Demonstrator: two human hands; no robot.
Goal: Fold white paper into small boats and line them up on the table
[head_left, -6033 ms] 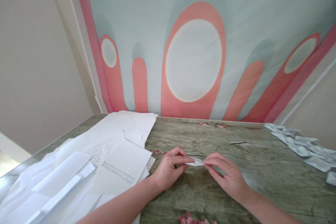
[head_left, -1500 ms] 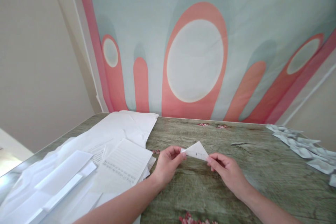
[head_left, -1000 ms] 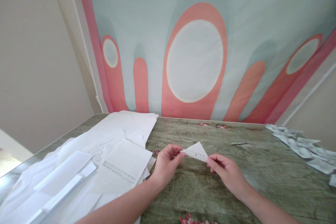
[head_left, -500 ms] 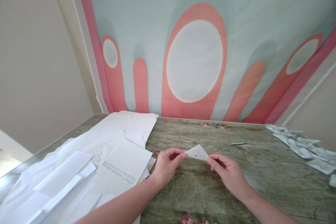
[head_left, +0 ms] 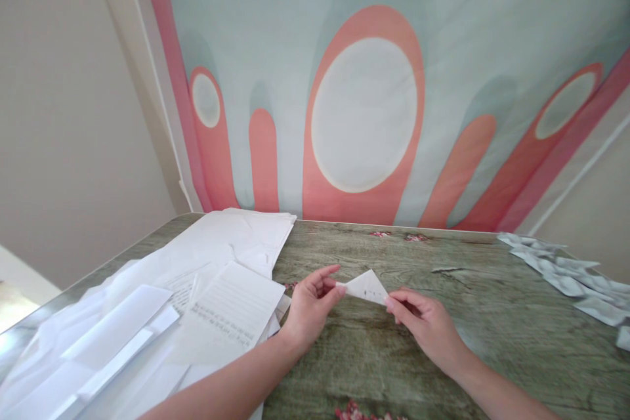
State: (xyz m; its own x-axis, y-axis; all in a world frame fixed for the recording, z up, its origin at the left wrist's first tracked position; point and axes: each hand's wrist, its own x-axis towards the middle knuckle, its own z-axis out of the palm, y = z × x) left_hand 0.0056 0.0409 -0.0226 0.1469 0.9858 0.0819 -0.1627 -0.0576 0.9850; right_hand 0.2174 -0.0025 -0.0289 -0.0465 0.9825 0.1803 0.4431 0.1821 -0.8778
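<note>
A small folded white paper [head_left: 367,287], triangular with a few dark marks, is held above the wood-patterned table [head_left: 472,289]. My left hand [head_left: 315,302] pinches its left corner between thumb and a finger, with the index finger lifted away from it. The right corner is between the thumb and fingers of my right hand [head_left: 426,325]. The triangle's point faces away from me.
Loose white sheets [head_left: 197,243], some with writing, lie heaped on the left of the table. A row of small folded white papers [head_left: 566,275] lies at the right edge. Behind the table hangs a green and coral patterned backdrop [head_left: 275,46].
My left index finger has lifted from the paper and extended. The folded paper and both hands have shifted slightly to the left.
</note>
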